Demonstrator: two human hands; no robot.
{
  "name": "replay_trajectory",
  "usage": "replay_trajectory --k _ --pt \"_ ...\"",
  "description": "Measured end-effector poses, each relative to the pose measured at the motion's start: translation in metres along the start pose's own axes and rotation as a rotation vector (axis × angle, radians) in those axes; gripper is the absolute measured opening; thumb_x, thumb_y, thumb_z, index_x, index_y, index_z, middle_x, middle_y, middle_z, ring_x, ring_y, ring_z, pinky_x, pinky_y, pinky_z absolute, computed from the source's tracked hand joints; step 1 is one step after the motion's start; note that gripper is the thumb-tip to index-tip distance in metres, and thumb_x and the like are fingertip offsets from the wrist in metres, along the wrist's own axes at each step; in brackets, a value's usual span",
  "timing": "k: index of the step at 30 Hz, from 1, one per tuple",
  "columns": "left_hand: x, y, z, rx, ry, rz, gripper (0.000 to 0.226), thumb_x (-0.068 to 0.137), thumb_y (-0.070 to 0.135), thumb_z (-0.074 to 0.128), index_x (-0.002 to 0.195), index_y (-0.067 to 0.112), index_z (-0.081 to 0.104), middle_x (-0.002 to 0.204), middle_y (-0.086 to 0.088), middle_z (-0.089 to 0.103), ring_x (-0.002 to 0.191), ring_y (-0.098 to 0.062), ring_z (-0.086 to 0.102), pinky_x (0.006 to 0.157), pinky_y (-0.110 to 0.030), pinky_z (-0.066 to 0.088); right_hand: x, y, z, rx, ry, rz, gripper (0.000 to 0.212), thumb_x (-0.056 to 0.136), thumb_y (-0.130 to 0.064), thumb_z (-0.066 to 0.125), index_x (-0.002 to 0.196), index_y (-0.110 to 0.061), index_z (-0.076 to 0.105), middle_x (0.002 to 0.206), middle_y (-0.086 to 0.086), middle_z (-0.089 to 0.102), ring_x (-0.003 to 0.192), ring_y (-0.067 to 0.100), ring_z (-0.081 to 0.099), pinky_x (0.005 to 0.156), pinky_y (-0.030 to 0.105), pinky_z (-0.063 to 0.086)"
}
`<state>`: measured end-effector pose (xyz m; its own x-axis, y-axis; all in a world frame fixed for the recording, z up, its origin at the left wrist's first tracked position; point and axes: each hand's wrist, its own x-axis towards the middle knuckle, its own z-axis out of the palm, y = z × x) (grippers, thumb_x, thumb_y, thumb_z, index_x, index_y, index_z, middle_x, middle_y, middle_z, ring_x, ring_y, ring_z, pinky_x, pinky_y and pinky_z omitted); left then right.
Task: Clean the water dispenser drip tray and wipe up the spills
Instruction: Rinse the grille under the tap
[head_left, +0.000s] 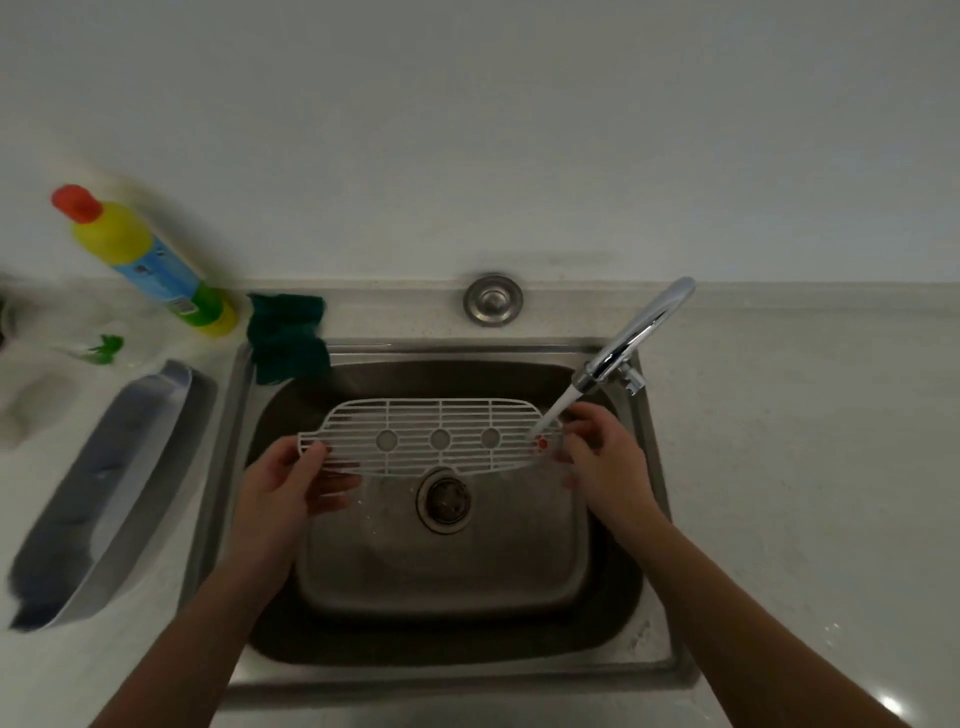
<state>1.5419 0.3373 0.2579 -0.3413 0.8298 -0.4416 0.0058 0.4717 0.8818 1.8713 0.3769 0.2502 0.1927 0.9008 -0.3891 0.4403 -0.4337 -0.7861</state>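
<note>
Head view: over the sink (644, 519), the white drip-tray grille (431, 439) is gripped at its ends by the left hand (291, 483) and right hand (605, 462), and is best tilted and passed steadily under the faucet (634, 338).

We see a white plastic drip tray grate (436, 439), a flat slotted grid with three round solid discs in a row across its middle and a small red mark near its right end. It is held level above a steel sink (639, 613), gripped at both short ends, with a stream of tap water (557, 410) striking its right end. The dark tray basin (104, 493) lies apart on the counter (779, 467), left of the sink.
</note>
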Motion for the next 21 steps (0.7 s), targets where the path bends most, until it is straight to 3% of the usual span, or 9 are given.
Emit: replay_trajectory --k 2,4,8,12,16,18,21 --pt "-0.004 0.010 -0.007 0.192 0.041 0.129 0.015 0.105 0.025 0.053 0.111 0.020 0.067 0.097 -0.005 0.077 0.086 -0.012 0.077 0.074 -0.031 0.059 0.009 0.004 -0.004 -0.170 0.000 0.005 0.044 0.100 -0.014 0.060 0.142 -0.023 0.053 0.125 -0.006 0.063 0.116 0.014 0.063 0.099 0.035 0.052" --pt "-0.006 0.020 -0.008 0.515 0.074 0.260 0.009 0.104 0.025 0.055 0.108 0.023 0.063 0.091 0.004 0.072 0.077 -0.005 0.072 0.068 -0.015 0.048 0.020 0.008 -0.010 -0.313 -0.051 0.005 0.042 0.099 -0.014 0.059 0.141 -0.019 0.054 0.122 0.000 0.062 0.118 0.021 0.062 0.096 0.033 0.047" --pt "-0.010 0.033 0.002 0.885 0.026 0.382 0.007 0.103 0.027 0.057 0.106 0.022 0.061 0.080 0.006 0.066 0.069 -0.006 0.063 0.066 -0.024 0.046 0.052 0.008 -0.028 -0.489 -0.018 -0.023 0.040 0.097 -0.010 0.056 0.137 -0.011 0.056 0.131 0.017 0.061 0.119 0.035 0.059 0.102 0.047 0.049" --pt "-0.013 0.049 0.001 0.795 0.111 0.592 0.004 0.102 0.023 0.057 0.100 0.022 0.060 0.071 0.013 0.059 0.063 -0.002 0.060 0.059 -0.015 0.040 0.083 0.005 -0.053 -0.401 0.147 0.062 0.031 0.096 -0.016 0.055 0.125 -0.008 0.063 0.120 0.020 0.068 0.102 0.033 0.062 0.086 0.035 0.045" --pt "-0.028 0.050 -0.002 0.682 0.227 0.710 0.005 0.101 0.031 0.054 0.097 0.029 0.054 0.068 0.019 0.056 0.060 -0.004 0.064 0.049 -0.011 0.045 0.070 0.009 -0.046 -0.345 0.091 0.050 0.035 0.090 -0.016 0.063 0.124 -0.009 0.060 0.113 0.016 0.067 0.102 0.035 0.063 0.082 0.036 0.045" --pt "-0.035 0.035 0.002 0.722 0.162 0.651 0.012 0.101 0.030 0.055 0.091 0.033 0.049 0.065 0.015 0.057 0.070 -0.003 0.066 0.049 -0.012 0.048 0.047 0.015 -0.033 -0.356 -0.003 0.015 0.042 0.088 -0.015 0.066 0.129 -0.013 0.057 0.116 0.013 0.065 0.102 0.031 0.064 0.086 0.037 0.050" --pt "-0.044 0.002 0.011 0.918 -0.014 0.496 0.012 0.104 0.027 0.057 0.094 0.033 0.052 0.066 0.010 0.061 0.053 -0.003 0.061 0.052 -0.011 0.040 0.008 0.033 -0.014 -0.412 -0.154 -0.023 0.044 0.094 -0.025 0.067 0.136 -0.017 0.056 0.128 0.010 0.059 0.104 0.022 0.063 0.094 0.040 0.054"
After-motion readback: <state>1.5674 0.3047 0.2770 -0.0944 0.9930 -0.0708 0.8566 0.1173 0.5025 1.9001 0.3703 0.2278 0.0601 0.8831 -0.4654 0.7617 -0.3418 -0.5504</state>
